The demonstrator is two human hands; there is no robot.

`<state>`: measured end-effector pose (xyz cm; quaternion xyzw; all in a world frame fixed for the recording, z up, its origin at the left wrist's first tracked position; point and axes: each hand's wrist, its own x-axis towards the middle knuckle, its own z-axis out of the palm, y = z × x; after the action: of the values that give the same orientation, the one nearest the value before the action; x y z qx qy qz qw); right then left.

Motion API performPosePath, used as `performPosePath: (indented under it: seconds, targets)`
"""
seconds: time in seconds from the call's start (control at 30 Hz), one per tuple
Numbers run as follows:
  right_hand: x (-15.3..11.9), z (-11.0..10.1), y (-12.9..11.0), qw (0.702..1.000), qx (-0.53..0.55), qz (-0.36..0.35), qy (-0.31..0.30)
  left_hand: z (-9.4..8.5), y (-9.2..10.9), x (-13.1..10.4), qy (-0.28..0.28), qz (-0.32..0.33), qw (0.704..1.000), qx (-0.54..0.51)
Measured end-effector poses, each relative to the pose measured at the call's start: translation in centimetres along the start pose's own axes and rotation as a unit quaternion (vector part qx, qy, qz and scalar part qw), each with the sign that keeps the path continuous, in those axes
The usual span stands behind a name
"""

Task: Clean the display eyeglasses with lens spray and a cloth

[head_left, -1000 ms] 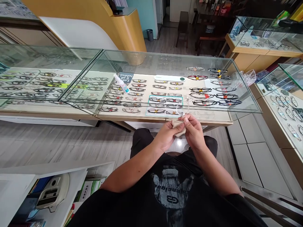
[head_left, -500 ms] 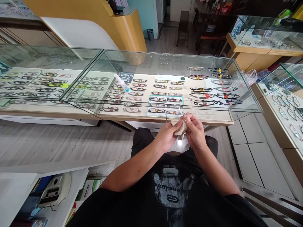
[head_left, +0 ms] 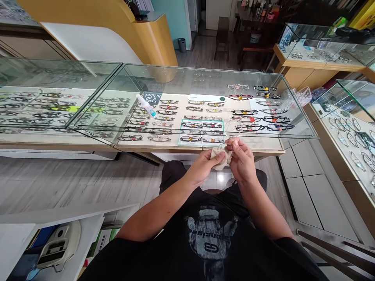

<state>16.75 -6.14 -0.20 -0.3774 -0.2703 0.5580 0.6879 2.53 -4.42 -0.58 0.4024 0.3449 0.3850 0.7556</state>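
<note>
My left hand (head_left: 202, 167) is closed on a crumpled beige cloth (head_left: 218, 162), its thumb on top. Close beside it, my right hand (head_left: 243, 162) pinches a pair of thin, pale eyeglasses (head_left: 233, 125) between thumb and fingers. The temples stick up past the fingertips, toward the front of the display case. The cloth lies against the lower part of the eyeglasses; fingers and fabric hide most of the lenses. A white spray bottle (head_left: 146, 106) with a blue and pink label rests on the glass top to the left.
A glass display case (head_left: 181, 148) with rows of eyeglass frames stands right in front of my knees. More glass cases are at the left and right (head_left: 310, 62). An open white shelf (head_left: 96, 230) with a pale device (head_left: 60, 244) sits at lower left.
My hands have shifted slightly, and the eyeglasses are turned so their temples show more. More of the cloth hangs out below the left thumb. The view has moved a little.
</note>
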Motion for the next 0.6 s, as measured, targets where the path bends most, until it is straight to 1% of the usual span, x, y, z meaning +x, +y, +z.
performPosePath:
  seconds: [0.07, 0.17, 0.3, 0.37, 0.43, 0.53, 0.6]
  targets:
    - [0.1, 0.1, -0.1, 1.000, 0.000, -0.001, -0.001, 0.0, -0.1, 0.0, 0.004, 0.006, 1.000, -0.010]
    - [0.3, 0.0, -0.3, 1.000, 0.000, -0.023, 0.003, 0.0, -0.3, -0.1, 0.014, 0.003, 0.999, -0.044]
    - [0.8, -0.4, -1.2, 0.999, 0.009, -0.038, 0.015, -0.8, 0.2, -0.4, 0.055, -0.031, 0.994, -0.089]
    - [1.0, -0.6, -1.7, 0.999, 0.019, -0.031, 0.006, -1.4, 0.9, -0.5, 0.056, -0.050, 0.992, -0.102]
    - [1.0, -0.8, -2.2, 0.999, 0.031, -0.022, -0.006, -1.9, 2.0, -0.5, 0.057, -0.053, 0.991, -0.107]
    - [0.9, -0.9, -2.6, 0.999, 0.038, -0.001, -0.013, -2.6, 4.1, -0.2, 0.079, -0.026, 0.990, -0.114]
    - [0.8, -0.9, -2.8, 0.999, 0.043, 0.015, -0.014, -3.0, 5.7, 0.2, 0.093, 0.007, 0.989, -0.112]
